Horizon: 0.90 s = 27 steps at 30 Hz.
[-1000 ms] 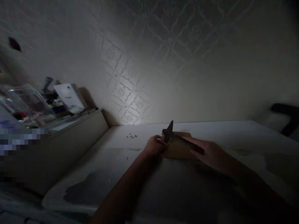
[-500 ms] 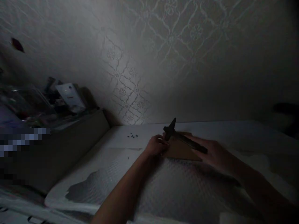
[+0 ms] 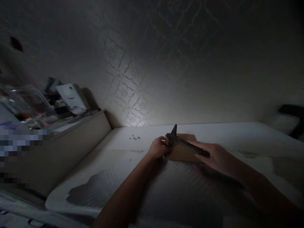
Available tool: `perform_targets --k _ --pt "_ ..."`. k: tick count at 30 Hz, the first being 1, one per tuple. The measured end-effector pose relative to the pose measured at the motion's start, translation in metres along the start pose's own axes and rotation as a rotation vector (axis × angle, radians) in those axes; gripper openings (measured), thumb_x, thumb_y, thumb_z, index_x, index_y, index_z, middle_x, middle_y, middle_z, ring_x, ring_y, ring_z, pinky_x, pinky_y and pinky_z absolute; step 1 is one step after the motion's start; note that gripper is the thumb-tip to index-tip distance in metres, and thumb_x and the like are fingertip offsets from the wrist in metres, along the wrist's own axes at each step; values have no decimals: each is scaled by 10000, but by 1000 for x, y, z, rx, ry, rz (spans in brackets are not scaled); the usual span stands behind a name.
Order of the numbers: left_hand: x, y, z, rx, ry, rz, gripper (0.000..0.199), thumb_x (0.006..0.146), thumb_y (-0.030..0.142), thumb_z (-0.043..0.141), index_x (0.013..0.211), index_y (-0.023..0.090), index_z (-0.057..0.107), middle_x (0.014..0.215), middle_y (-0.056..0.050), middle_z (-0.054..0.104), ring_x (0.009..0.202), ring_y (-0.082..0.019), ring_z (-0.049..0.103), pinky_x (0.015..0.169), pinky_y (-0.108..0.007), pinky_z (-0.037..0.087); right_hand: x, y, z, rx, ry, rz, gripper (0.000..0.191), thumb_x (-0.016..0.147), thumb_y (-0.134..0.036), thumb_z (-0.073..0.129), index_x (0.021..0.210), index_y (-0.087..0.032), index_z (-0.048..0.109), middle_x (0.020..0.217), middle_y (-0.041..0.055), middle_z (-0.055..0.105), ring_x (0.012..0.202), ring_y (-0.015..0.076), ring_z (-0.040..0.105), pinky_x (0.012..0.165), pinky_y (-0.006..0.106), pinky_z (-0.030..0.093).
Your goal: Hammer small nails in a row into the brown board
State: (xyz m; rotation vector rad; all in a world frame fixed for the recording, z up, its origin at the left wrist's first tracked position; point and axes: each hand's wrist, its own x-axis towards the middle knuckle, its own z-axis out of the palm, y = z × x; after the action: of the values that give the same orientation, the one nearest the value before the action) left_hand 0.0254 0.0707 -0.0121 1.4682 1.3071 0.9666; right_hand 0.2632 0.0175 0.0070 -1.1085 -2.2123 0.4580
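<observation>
A dark hammer (image 3: 193, 148) is gripped by its handle in my right hand (image 3: 215, 154), its head low over the left part of a brown board (image 3: 184, 153). Beside the hammer head, at the board's left edge, my left hand (image 3: 158, 148) has its fingers curled together; whatever they pinch is hidden by the hammer head and the dim light. The board lies on a light table (image 3: 114, 139). Several tiny dark pieces (image 3: 135, 138) are scattered on the table to the left of my left hand.
A patterned wall (image 3: 142, 79) rises behind the table. On the left, a raised ledge (image 3: 83, 126) carries a white box (image 3: 71, 95) and a clear plastic case (image 3: 33, 101). A grey textured patch (image 3: 92, 190) covers the table's front left. Something black (image 3: 293, 110) stands at the far right.
The hammer head has come down slightly, closer to the board and my left fingers. Both hands stay nearly in place. The light on the wall and table has shifted.
</observation>
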Motion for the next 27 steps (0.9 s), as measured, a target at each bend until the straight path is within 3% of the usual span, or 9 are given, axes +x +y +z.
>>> perform_targets --k 18,24,27 --pt "0 0 -1 134 23 11 282 593 71 742 821 156 600 727 -3 659 652 -119 615 619 -202 473 -1 -2 1 -18 26 17 503 834 -243 501 1336 -227 509 1177 68 660 989 221 653 846 332 518" --pt "2 -2 0 52 3 -13 317 569 25 736 810 157 578 693 13 633 597 -98 583 613 -210 469 0 0 0 10 -22 27 516 846 -260 491 1361 -218 479 1212 85 639 1038 228 632 887 352 496" --pt "3 -1 -5 -18 -60 -12 367 554 28 749 855 151 577 727 -7 651 625 -113 599 657 -249 490 0 2 0 13 22 26 528 846 -265 492 1372 -225 463 1244 70 621 1082 224 610 905 348 487"
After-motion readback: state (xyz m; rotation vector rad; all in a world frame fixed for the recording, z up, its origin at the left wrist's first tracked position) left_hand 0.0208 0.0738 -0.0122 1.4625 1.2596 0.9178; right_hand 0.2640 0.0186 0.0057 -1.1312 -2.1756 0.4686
